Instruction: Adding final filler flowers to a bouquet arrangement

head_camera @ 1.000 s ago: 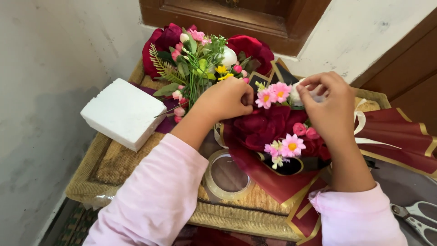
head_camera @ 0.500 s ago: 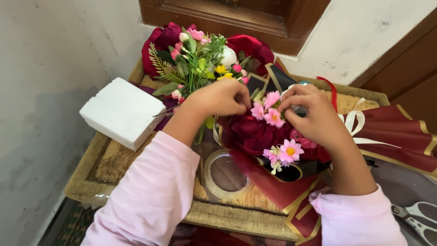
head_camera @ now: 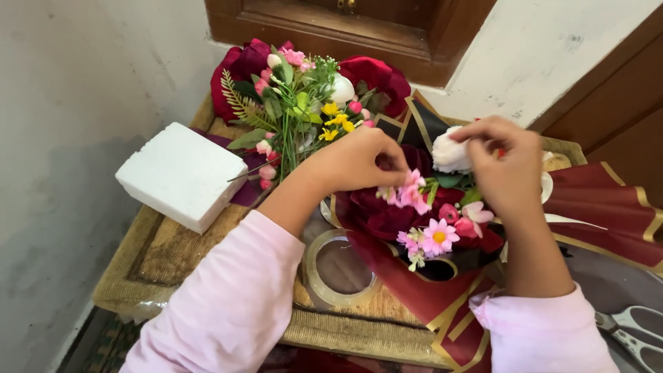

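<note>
Left hand (head_camera: 359, 162) pinches pink flowers (head_camera: 409, 195); right hand (head_camera: 507, 169) grips white bloom (head_camera: 452, 153), stems hidden.

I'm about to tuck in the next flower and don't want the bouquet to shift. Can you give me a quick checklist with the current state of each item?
1. Left hand pinching the small pink flowers at the bouquet: ok.
2. Right hand holding the white flower: ok.
3. Dark red wrapping paper lying under the bouquet: ok.
4. Spare flower bunch set apart from the hands, at the back: ok.
5. Tape roll lying free beside the wrap: ok.
6. Scissors at hand: partly cut off by the picture edge, cannot tell.
</note>
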